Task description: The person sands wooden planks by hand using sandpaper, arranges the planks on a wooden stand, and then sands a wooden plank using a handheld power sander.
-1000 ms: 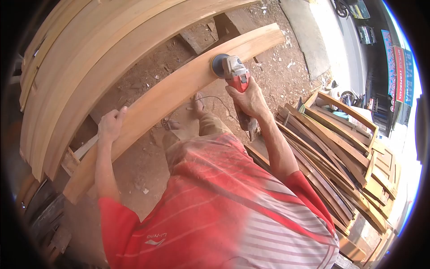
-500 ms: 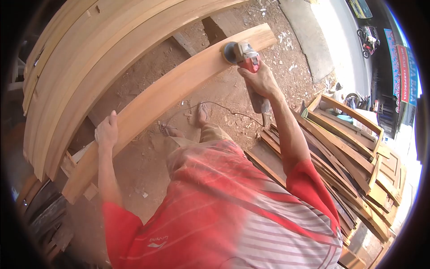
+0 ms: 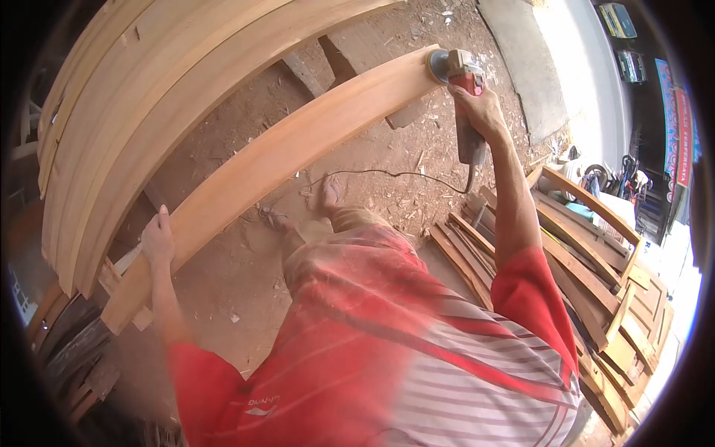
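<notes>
A long, slightly curved wooden board [image 3: 279, 153] stretches diagonally from lower left to upper right. My left hand [image 3: 158, 240] grips it near its lower-left end, thumb laid over the face. In my right hand [image 3: 481, 113] is an angle grinder [image 3: 469, 141], fingers wrapped around its red and dark body. The grinder's round disc [image 3: 438, 67] rests against the board at its far right end. A power cord [image 3: 402, 173] trails from the tool's rear across the ground towards my feet.
Several large curved planks [image 3: 149, 112] are stacked at the upper left. To the right lies a pile of wood strips and frames [image 3: 588, 276]. Wood shavings cover the dirt floor [image 3: 380, 205]. Offcut blocks [image 3: 357, 48] sit beneath and beyond the board.
My right hand has moved the grinder right and slightly up along the board to its far end. My left hand has shifted slightly left and down, still on the board.
</notes>
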`<state>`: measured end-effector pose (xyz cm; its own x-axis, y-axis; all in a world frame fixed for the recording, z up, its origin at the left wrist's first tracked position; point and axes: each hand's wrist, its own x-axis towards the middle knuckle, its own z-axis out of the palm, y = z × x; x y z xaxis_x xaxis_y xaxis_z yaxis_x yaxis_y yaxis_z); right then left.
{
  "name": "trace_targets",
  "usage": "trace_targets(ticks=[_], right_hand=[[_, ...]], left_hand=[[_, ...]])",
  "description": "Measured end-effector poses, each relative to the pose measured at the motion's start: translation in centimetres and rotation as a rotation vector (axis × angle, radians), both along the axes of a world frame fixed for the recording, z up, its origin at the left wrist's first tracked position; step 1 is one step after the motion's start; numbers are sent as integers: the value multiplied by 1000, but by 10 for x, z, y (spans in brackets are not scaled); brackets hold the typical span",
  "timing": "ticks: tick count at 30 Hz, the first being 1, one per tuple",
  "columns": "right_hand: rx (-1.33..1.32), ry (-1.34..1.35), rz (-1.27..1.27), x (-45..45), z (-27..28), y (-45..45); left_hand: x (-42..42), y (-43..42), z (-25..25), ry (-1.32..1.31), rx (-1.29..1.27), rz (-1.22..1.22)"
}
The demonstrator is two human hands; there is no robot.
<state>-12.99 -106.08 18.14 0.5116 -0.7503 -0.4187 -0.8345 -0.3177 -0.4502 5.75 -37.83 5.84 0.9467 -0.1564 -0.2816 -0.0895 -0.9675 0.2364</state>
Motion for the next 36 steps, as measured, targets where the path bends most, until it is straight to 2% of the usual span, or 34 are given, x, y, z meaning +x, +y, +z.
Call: trace_targets(ticks=[1,3,6,10,11,13,14,15,18,22,25,26,27,29,33,36], right_hand=[[-27,-118,130,-3,-2,16],[-132,-156,229,-9,-23,44],[-95,-188,248,-2,-21,32],[-12,-58,14,8,2,-30],[85,-19,13,4,17,-25],[14,-90,176,-9,12,7],[-28,-26,203,-14,-4,22],[-40,-95,233,-13,-6,40],[33,-90,177,6,-4,23],[-7,-79,73,12,-6,-26],[24,-139,188,-1,8,25],[41,-77,198,-10,-16,27],[34,-37,230,-8,-4,42],[-5,-100,246,-7,-11,30],[80,-58,70,12,5,-22],[26,-141,194,-3,7,0]], left_hand=[[-2,-4,5,-2,-4,30],[-9,-4,5,2,-1,55],[-2,-1,2,-23,-8,12],[-6,7,0,-25,0,12],[-3,8,-8,-61,19,-1],[-2,-4,1,-37,-18,20],[-6,-5,6,-4,-32,31],[-8,-6,6,1,-24,24],[-3,1,7,-3,-12,5],[-3,7,-5,-40,-41,3],[-5,2,0,-35,-24,14],[-5,-1,3,-2,7,39],[-6,0,2,1,11,29],[-5,5,-2,-43,-38,5],[-7,4,5,-6,-40,21],[-4,0,-3,-39,-5,16]])
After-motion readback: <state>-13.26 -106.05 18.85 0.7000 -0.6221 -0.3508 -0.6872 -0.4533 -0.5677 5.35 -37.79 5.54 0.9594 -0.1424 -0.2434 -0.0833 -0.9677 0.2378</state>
